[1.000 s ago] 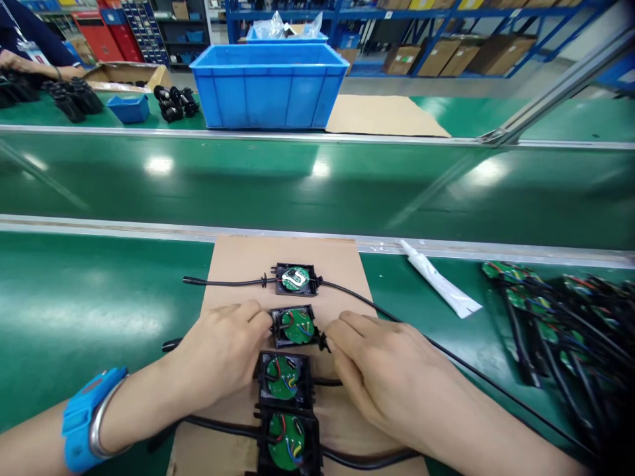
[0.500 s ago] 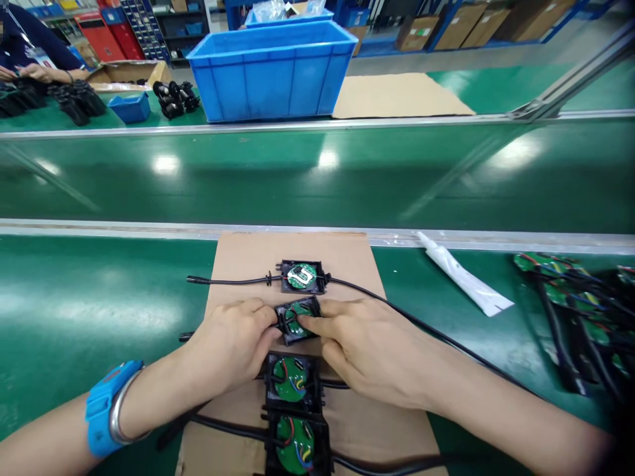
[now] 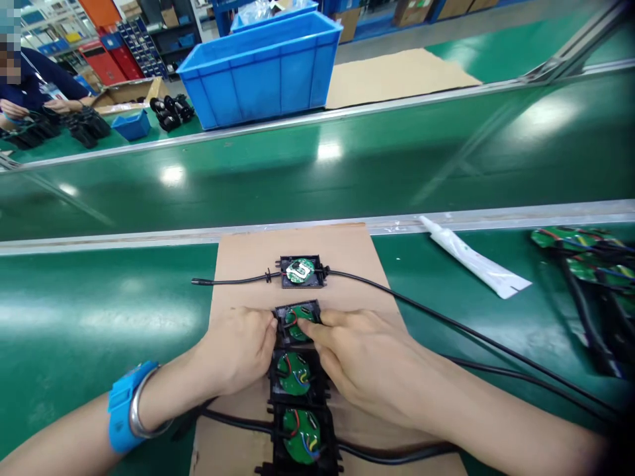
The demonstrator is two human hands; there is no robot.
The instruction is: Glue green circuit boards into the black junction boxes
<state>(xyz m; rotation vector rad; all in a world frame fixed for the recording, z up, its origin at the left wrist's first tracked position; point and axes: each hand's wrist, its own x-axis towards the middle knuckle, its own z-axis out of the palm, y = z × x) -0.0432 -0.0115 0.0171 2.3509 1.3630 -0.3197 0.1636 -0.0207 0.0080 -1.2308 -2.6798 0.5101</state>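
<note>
Several black plastic housings with round green circuit boards stand in a column on the cardboard sheet (image 3: pixel 238 254). My left hand (image 3: pixel 238 347) pinches the left edge of the second housing from the top (image 3: pixel 280 316). On its circuit board (image 3: pixel 303 332) presses the index fingertip of my right hand (image 3: pixel 364 363), while the other fingers curl along the housing's right side. Below it, a third housing (image 3: pixel 296 375) and a fourth (image 3: pixel 302 436) have red, blue and yellow wires on their boards. The top housing (image 3: pixel 301 271) carries a board with a white U-shaped strip and cables on both sides.
A white tube (image 3: pixel 471 258) lies right of the cardboard, with wired circuit boards (image 3: pixel 590 258) beyond it. Black cables (image 3: pixel 426 309) run rightwards. Across the green channel stand a large blue bin (image 3: pixel 262 73) and a small blue tray (image 3: pixel 131 124). Another person (image 3: pixel 49 86) handles black parts.
The second housing has straightened and moved down against the third, with both hands still on it. My right index finger stays on its board. The camera view has tilted.
</note>
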